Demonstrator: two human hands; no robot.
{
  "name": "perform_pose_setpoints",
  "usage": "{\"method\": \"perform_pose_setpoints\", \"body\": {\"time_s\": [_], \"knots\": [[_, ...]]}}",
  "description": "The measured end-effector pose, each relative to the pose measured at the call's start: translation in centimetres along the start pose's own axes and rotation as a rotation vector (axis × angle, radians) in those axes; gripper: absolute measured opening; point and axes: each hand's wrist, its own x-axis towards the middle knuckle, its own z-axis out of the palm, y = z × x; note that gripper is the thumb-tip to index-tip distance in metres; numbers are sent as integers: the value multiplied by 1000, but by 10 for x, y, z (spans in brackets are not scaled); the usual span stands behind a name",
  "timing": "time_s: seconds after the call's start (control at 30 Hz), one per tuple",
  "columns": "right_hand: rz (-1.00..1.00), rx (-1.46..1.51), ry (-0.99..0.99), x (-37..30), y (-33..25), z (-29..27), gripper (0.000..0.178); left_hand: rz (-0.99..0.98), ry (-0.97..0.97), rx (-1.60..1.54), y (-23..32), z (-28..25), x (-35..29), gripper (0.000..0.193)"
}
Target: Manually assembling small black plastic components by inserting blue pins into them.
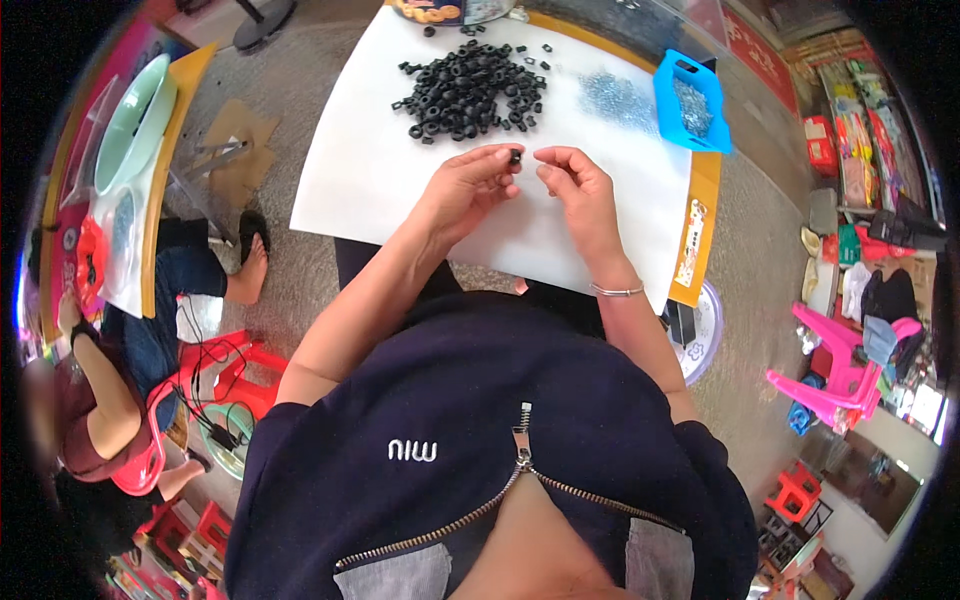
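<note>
Between the thumb and forefinger of my left hand (468,187) is a small black round plastic part (515,157), held just above the white table sheet. Close to its right, my right hand (582,190) has its thumb and forefinger drawn together in a pinch; whatever they hold, if anything, is too small to make out. The two hands are apart by a narrow gap. Beyond them lies a heap of similar black plastic parts (470,90). Tiny clear bluish pieces (618,100) are spread on the sheet to the right of the heap.
A blue plastic basket (664,100) with more clear pieces stands at the table's right edge. A round tin (450,10) sits at the far edge. On the left, another person (110,400) sits at a table with a pale green basin (135,125). A pink chair (840,370) stands right.
</note>
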Motion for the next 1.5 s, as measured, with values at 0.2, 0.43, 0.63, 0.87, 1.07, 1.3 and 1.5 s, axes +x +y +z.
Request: {"method": "perform_pose_setpoints", "body": {"time_s": [0.2,0.43,0.63,0.87,1.07,1.3,1.5], "knots": [[-310,-680,416,-1,21,-63,11,17,-62,-39,6,-11,3,23],[-262,-807,379,18,33,-77,12,32,-219,-100,2,-19,5,29],[-368,-853,321,21,37,-71,13,9,-205,-80,3,-21,3,29],[-101,-241,83,0,-2,-15,11,10,-259,-68,2,-25,3,30],[-326,-392,-43,-5,-28,22,7,46,-260,-36,-1,-27,3,29],[-221,-343,-69,-8,-35,28,5,72,-261,90,-5,-21,3,23],[-81,-374,-189,-4,-38,12,10,-15,-312,120,-2,-22,0,22]]}}
